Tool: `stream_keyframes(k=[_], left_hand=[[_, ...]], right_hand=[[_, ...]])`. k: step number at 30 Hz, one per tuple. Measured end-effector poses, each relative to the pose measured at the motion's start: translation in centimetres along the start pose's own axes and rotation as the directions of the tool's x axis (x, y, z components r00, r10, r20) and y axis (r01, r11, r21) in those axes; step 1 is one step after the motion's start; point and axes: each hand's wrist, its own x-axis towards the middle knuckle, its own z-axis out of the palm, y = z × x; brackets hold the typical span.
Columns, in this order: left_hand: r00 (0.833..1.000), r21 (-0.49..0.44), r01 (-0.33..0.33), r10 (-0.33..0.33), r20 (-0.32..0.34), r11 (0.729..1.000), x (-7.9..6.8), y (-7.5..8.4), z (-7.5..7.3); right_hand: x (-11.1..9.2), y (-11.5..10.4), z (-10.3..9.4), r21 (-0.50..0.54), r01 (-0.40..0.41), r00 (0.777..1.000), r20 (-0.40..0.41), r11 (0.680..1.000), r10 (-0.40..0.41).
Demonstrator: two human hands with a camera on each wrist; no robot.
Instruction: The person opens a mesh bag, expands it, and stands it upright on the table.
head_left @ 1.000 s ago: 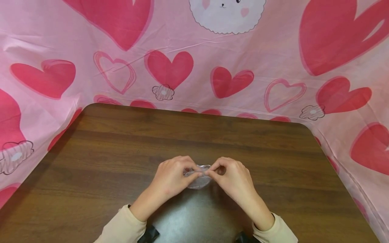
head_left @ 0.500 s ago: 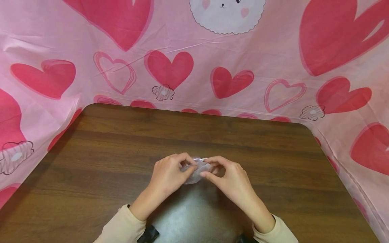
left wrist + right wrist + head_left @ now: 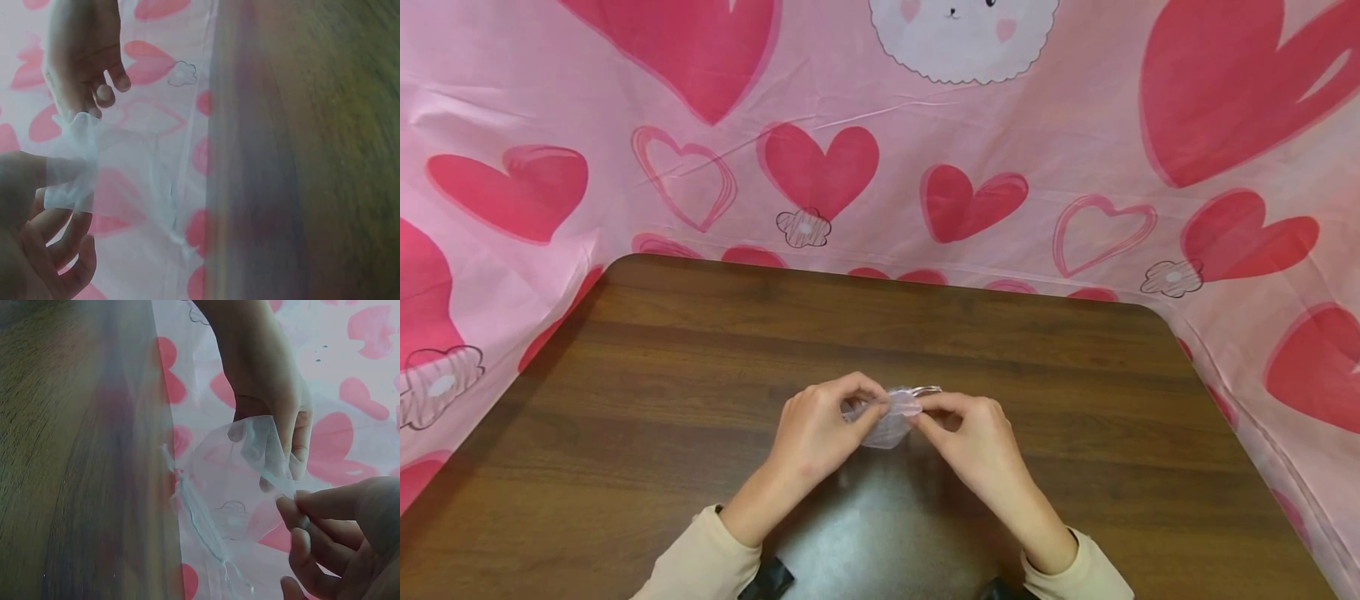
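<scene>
A small sheer white drawstring pouch [image 3: 886,429] is held between both hands, above the table. My left hand [image 3: 820,427] pinches its edge between thumb and forefinger; in the left wrist view the see-through fabric [image 3: 125,175] overlaps those fingers. Thumb and forefinger of my right hand [image 3: 976,437] pinch the same edge from the other side. In the right wrist view a gathered white cord [image 3: 201,515] runs along the pouch's far end, with loose ends hanging. Whether anything lies inside the pouch I cannot tell.
A brown wood-grain table [image 3: 700,375] lies under the hands, with a bright reflection near its front. Pink cloth [image 3: 895,167] printed with hearts hangs behind and along both sides. Dark straps [image 3: 767,578] show below the beige sleeves [image 3: 707,554].
Both hands pinched the pouch near its middle. The right fingers then spread apart and have closed on the edge again. The pouch has moved slightly up, its shiny cord showing farther right.
</scene>
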Motion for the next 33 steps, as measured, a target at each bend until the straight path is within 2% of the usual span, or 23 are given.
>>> stream_keyframes(k=[12, 19, 24, 33], left_hand=[[1.0, 0.051, 0.003, -0.002, -0.004, 0.999, 0.07, -0.01, 0.23], [1.0, 0.031, 0.016, -0.016, 0.023, 0.999, 0.0, 0.11, 0.46], [0.999, 0.009, 0.024, -0.024, 0.028, 1.0, 0.02, 0.21, 0.44], [0.994, -0.012, 0.028, -0.027, 0.104, 1.0, -0.12, 0.41, 0.32]], right_hand=[[0.12, -0.05, -0.19, -0.035, -0.052, 0.999, -0.005, 0.998, 0.051], [0.19, 0.15, -0.28, -0.076, -0.083, 0.996, 0.005, 0.994, 0.084], [0.14, 0.33, -0.37, -0.069, -0.114, 0.993, 0.023, 0.991, 0.116], [0.1, 0.46, -0.35, -0.038, -0.061, 0.998, 0.006, 0.997, 0.061]])
